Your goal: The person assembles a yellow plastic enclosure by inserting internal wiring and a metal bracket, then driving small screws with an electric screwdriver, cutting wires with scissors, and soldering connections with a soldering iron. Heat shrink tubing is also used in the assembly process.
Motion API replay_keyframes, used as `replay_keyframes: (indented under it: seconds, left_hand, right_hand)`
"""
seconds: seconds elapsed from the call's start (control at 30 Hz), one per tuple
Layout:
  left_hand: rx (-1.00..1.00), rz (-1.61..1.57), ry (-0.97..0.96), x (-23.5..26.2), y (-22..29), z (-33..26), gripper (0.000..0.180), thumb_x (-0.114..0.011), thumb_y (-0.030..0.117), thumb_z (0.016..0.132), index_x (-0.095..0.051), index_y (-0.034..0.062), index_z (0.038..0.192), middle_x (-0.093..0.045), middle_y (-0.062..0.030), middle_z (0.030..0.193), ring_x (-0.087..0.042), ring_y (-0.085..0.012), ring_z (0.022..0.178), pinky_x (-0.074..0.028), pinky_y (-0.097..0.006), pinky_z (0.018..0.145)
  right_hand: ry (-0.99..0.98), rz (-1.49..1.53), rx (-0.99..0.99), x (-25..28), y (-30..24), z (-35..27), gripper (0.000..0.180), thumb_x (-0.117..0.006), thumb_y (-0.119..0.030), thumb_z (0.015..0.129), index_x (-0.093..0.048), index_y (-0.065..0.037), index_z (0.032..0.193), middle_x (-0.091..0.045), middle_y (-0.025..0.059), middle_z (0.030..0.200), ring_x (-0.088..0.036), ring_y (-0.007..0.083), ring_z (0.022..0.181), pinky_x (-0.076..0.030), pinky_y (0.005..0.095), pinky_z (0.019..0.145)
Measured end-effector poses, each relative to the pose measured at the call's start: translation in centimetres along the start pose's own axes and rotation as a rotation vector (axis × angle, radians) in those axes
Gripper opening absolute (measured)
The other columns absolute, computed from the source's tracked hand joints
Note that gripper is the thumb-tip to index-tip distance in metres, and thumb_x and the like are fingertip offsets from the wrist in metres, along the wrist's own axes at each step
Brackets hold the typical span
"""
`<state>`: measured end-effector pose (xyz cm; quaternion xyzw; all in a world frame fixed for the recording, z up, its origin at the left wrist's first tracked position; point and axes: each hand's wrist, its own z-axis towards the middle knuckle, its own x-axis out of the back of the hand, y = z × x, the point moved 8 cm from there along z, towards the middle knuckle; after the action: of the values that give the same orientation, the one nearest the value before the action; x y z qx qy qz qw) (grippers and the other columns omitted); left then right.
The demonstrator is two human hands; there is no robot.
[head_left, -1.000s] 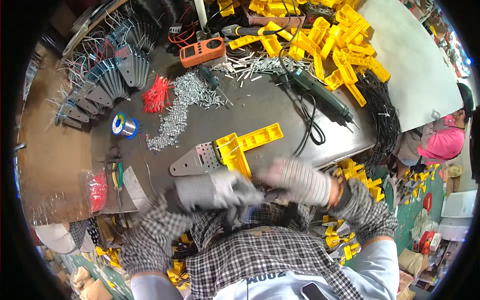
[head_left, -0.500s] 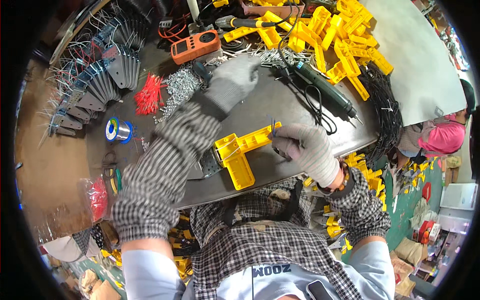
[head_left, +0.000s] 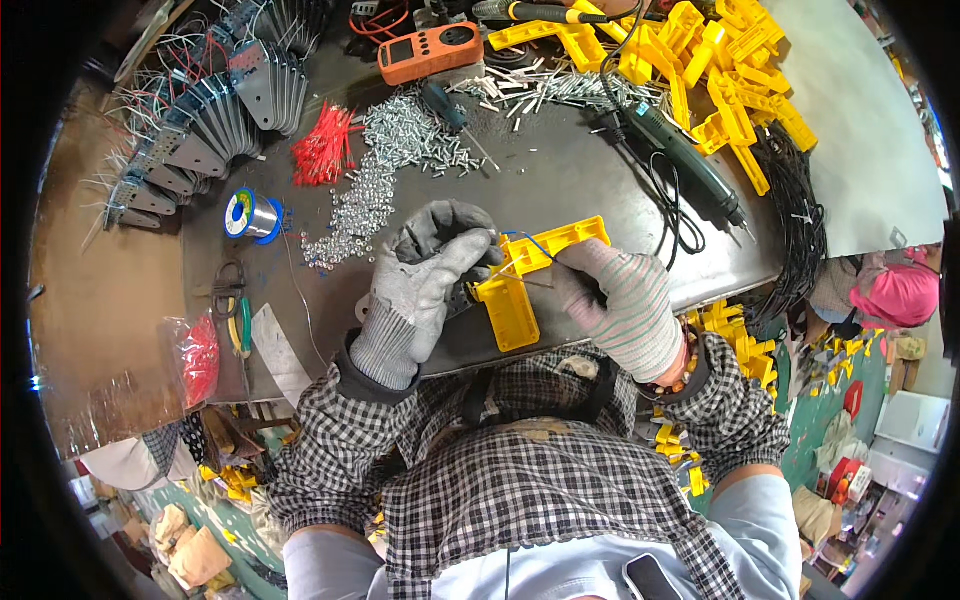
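A yellow plastic L-shaped housing (head_left: pixel 515 318) lies at the bench's near edge, on a metal bracket mostly hidden by my left hand. A white wire (head_left: pixel 513 266) crosses the housing's corner. My left hand (head_left: pixel 425 275), in a grey glove, has its fingers curled and pinched beside that corner; what they hold is too small to make out. My right hand (head_left: pixel 625 310), in a striped white glove, pinches a blue wire (head_left: pixel 538 243) over the housing's long arm. The wire's other end reaches towards my left fingertips.
Small screws (head_left: pixel 420 135), red sleeves (head_left: pixel 325 145), a screwdriver (head_left: pixel 442 107) and a solder spool (head_left: pixel 252 216) lie on the bench. Beyond are an orange meter (head_left: pixel 430 52), a dark power screwdriver (head_left: pixel 685 165) and piled yellow housings (head_left: pixel 730 75). Metal brackets (head_left: pixel 200 145) stand left; black cables (head_left: pixel 790 230) lie right.
My left hand has come back from the screws and loose pieces to the housing, its fingers now pinched there. My right hand stays near the housing with the blue wire. The view has shifted slightly.
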<state>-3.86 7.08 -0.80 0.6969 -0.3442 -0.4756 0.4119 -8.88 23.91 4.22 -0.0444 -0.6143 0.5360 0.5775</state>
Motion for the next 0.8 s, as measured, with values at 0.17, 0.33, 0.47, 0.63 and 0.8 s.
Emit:
replay_keyframes:
  seconds: [0.17, 0.33, 0.47, 0.63, 0.8]
  left_hand:
    - [-0.01, -0.104, -0.076, -0.5, -0.2, -0.2, 0.015, -0.061, -0.001, 0.089, -0.06, -0.0008, 0.105, -0.064, -0.0069, 0.096, -0.063, -0.0142, 0.088, -0.051, -0.027, 0.084]
    - [0.036, -0.074, -0.072, -0.2, -0.4, -0.4, 0.015, -0.06, -0.001, 0.09, -0.059, -0.0011, 0.105, -0.063, -0.0067, 0.098, -0.063, -0.0138, 0.09, -0.051, -0.026, 0.086]
    - [-0.01, -0.058, -0.087, -0.3, -0.3, -0.4, 0.016, -0.06, 0.001, 0.089, -0.058, 0.0, 0.105, -0.063, -0.0073, 0.097, -0.062, -0.0142, 0.089, -0.051, -0.027, 0.084]
    - [0.04, -0.138, -0.106, -0.2, -0.4, -0.7, 0.017, -0.059, 0.002, 0.09, -0.057, -0.0002, 0.106, -0.064, -0.0086, 0.099, -0.063, -0.0143, 0.089, -0.051, -0.027, 0.085]
    - [-0.042, 0.305, -0.106, -1.2, 1.0, -1.0, 0.017, -0.066, -0.002, 0.085, -0.061, -0.0007, 0.102, -0.065, -0.0057, 0.095, -0.062, -0.0106, 0.089, -0.051, -0.025, 0.084]
  right_hand:
    - [-0.003, -0.07, 0.048, -0.3, -0.3, 0.1, 0.01, -0.067, -0.012, 0.08, -0.059, -0.007, 0.085, -0.062, 0.0134, 0.069, -0.063, 0.0337, 0.064, -0.05, 0.0401, 0.057]
    - [-0.054, -0.132, 0.127, -0.9, -0.7, -0.3, 0.01, -0.066, -0.013, 0.08, -0.059, -0.008, 0.083, -0.061, 0.012, 0.07, -0.061, 0.0335, 0.064, -0.049, 0.0415, 0.057]
    - [-0.064, -0.124, 0.115, -0.7, -0.6, -0.3, 0.01, -0.066, -0.014, 0.08, -0.058, -0.008, 0.083, -0.061, 0.0116, 0.07, -0.061, 0.0334, 0.064, -0.048, 0.0413, 0.057]
    - [-0.119, -0.189, 0.167, -1.0, -1.0, -0.3, 0.011, -0.065, -0.015, 0.08, -0.056, -0.009, 0.082, -0.058, 0.0098, 0.069, -0.06, 0.0318, 0.062, -0.048, 0.0415, 0.054]
    - [-0.156, -0.38, 0.295, -0.9, -1.5, -0.4, 0.013, -0.066, -0.016, 0.077, -0.055, -0.011, 0.084, -0.055, 0.007, 0.069, -0.06, 0.0279, 0.063, -0.049, 0.0407, 0.055]
